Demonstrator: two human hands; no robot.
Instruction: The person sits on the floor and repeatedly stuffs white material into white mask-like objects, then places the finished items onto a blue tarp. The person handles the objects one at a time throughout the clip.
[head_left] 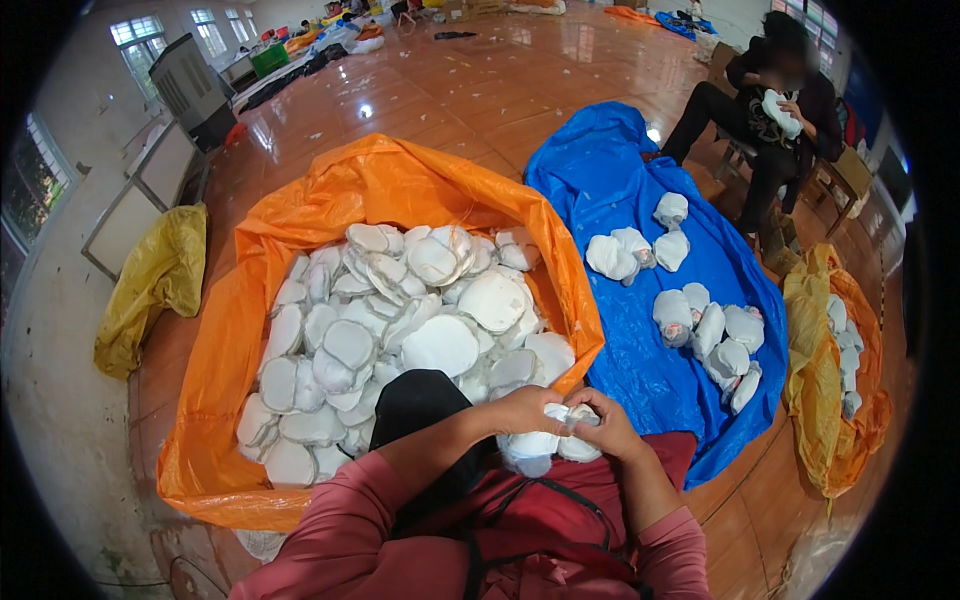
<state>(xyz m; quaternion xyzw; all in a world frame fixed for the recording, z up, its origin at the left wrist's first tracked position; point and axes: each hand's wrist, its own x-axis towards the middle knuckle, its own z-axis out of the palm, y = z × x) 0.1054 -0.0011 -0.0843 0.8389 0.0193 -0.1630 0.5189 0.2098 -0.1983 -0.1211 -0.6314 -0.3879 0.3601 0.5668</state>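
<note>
Both hands meet above my lap. My left hand closes on the edge of a white padded fabric piece, and my right hand pinches its other side, the thumbs close together. Just below them, more of the white and greyish soft material rests on my lap; whether it belongs to the same piece I cannot tell. To the left, an orange sack with its rim spread wide holds a heap of flat, rounded white pads. On the right, bundled white pieces lie in groups on a blue sheet.
Another person sits at the far right, holding a white piece. A yellow and orange sack with more white pieces stands at the right. A yellow sack lies by the left wall. Tiled floor stretches behind.
</note>
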